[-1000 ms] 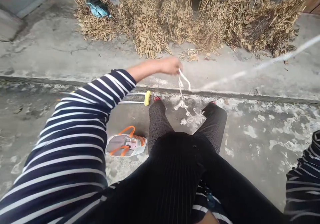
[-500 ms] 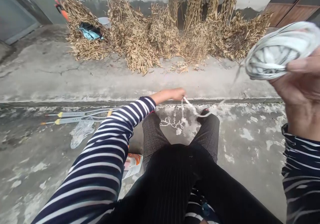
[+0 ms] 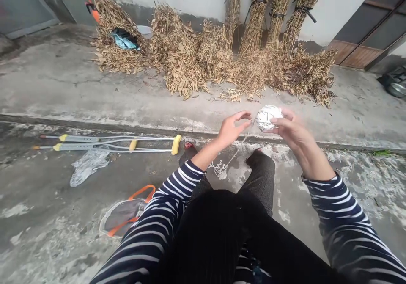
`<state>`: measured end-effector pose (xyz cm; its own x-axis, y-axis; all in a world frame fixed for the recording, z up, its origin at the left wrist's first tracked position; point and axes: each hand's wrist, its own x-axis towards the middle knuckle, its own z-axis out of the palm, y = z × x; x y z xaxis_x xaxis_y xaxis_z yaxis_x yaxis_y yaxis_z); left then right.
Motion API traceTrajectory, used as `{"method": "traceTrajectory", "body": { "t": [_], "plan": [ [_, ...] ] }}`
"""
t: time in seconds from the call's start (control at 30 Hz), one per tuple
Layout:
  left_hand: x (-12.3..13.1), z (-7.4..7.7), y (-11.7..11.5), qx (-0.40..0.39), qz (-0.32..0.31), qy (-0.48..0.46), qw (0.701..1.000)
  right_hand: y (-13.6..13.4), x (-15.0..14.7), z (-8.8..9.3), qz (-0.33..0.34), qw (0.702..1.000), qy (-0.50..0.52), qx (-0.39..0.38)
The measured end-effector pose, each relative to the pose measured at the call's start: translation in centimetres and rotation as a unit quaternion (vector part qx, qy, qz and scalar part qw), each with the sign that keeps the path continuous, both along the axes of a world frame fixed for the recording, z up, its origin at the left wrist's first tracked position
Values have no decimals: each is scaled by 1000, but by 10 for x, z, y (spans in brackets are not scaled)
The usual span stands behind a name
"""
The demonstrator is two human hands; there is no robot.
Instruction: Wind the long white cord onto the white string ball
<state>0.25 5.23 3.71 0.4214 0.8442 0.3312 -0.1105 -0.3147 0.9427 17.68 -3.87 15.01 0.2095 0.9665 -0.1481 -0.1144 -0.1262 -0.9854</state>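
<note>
My right hand (image 3: 294,136) grips a ball of white cord (image 3: 268,117) from its right side, thumb in front and blurred fingers behind. To the left of the ball, my left hand (image 3: 231,127) is open, its thumb and fingers curved apart with nothing visible between them. A small gap seems to separate the fingertips from the ball. A thin strand runs down from near the ball to loose white knotted cord (image 3: 220,169) on the ground between my feet.
Crutches (image 3: 117,144) and a clear plastic bag (image 3: 89,165) lie to the left. Nearer stands a bag with orange handles (image 3: 116,220). Dried plant bundles (image 3: 184,55) line the wall beyond a low concrete step (image 3: 95,93). A metal basin (image 3: 398,89) is at far right.
My right hand brought the ball of cord from the upper right down to the middle. My left hand let go of the cord strand and moved right, beside the ball.
</note>
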Motion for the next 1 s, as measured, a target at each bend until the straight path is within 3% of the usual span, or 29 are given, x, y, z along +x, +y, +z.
{"method": "traceTrajectory", "body": {
  "t": [0.13, 0.27, 0.37, 0.47, 0.63, 0.73, 0.87, 0.93, 1.0],
  "plan": [
    [4, 1, -8, 27, 24, 62, 997, -2, -1, -15, 54, 997, 38, -27],
    [-10, 3, 7, 48, 27, 118, 991, -6, 3, -23, 99, 991, 78, -37],
    [-22, 19, 26, 107, 51, 161, 980, -8, 2, -18, 141, 985, 83, -57],
    [-23, 32, 38, 146, 39, 173, 973, -3, -4, 0, 175, 983, 53, -29],
    [-12, 27, 28, 21, -63, 113, 991, 16, -9, 46, 89, 990, -75, 73],
    [-11, 27, 16, -52, -135, 52, 988, 33, -8, 58, 57, 989, -93, 104],
    [-13, 40, 11, -115, -201, -12, 973, 57, -10, 45, -6, 962, -199, 188],
    [-16, 46, 11, -148, -206, -17, 967, 64, -12, 33, -63, 916, -312, 245],
    [-21, 47, 11, -178, -222, -10, 959, 68, -10, 22, -62, 869, -405, 278]
  ]
}}
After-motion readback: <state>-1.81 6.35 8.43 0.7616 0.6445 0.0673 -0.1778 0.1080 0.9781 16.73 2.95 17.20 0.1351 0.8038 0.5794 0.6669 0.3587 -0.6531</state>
